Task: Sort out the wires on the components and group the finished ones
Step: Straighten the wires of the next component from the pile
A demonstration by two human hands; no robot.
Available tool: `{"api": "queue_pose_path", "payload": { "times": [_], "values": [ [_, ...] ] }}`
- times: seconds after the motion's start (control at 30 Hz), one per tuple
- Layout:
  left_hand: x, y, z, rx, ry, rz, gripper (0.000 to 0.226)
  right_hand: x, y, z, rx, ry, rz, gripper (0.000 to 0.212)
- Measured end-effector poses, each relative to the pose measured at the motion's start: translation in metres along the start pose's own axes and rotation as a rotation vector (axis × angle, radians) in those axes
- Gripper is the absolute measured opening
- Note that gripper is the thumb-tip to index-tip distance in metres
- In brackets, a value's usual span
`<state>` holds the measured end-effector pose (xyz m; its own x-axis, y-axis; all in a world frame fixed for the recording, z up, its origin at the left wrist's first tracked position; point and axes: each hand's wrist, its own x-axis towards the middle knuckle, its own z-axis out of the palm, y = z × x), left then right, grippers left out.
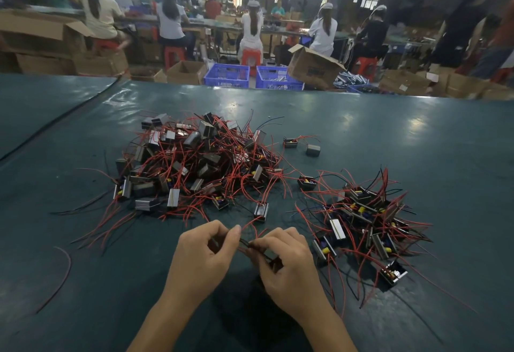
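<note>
A big tangled pile of small dark box components with red and black wires (194, 165) lies in the middle of the green table. A smaller pile of the same components (367, 223) lies to the right. Near the front, my left hand (205, 254) pinches red and black wires between thumb and forefinger. My right hand (286, 265) grips the same wires and cups a dark component (276, 262), mostly hidden under its fingers. Both hands meet just in front of the two piles.
Single components (261, 211) (313, 150) (393, 273) lie loose between and around the piles. A loose red wire (62, 273) lies at the front left. Beyond the table's far edge stand blue crates (226, 75), cardboard boxes (314, 66) and several seated people at another bench.
</note>
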<state>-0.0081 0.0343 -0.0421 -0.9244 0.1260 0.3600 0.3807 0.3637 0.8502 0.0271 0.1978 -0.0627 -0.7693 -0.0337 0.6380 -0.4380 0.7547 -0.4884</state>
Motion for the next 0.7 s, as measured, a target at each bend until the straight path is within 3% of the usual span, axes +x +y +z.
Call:
{"api": "queue_pose_path", "payload": {
  "times": [0.17,0.33,0.4,0.5,0.63,0.7],
  "values": [
    [0.004,-0.004,-0.004,-0.074,0.051,-0.04,0.045,0.003,0.001,0.0,0.103,0.063,0.101,0.005],
    [0.008,-0.015,-0.009,-0.05,0.088,-0.093,0.044,0.01,0.007,-0.018,0.312,0.511,0.256,0.008],
    [0.008,-0.02,-0.009,-0.031,0.077,-0.104,0.044,0.013,0.015,-0.028,0.309,0.666,0.262,0.003],
    [0.008,-0.026,-0.007,0.002,0.057,-0.125,0.042,0.018,0.029,-0.04,0.269,0.836,0.282,0.016],
    [0.008,-0.032,-0.006,0.06,0.043,-0.15,0.009,0.018,0.044,-0.049,0.205,0.881,0.401,0.022],
    [0.008,-0.034,-0.005,0.096,0.027,-0.163,0.008,0.014,0.05,-0.05,0.197,0.876,0.492,0.037]
  ]
}}
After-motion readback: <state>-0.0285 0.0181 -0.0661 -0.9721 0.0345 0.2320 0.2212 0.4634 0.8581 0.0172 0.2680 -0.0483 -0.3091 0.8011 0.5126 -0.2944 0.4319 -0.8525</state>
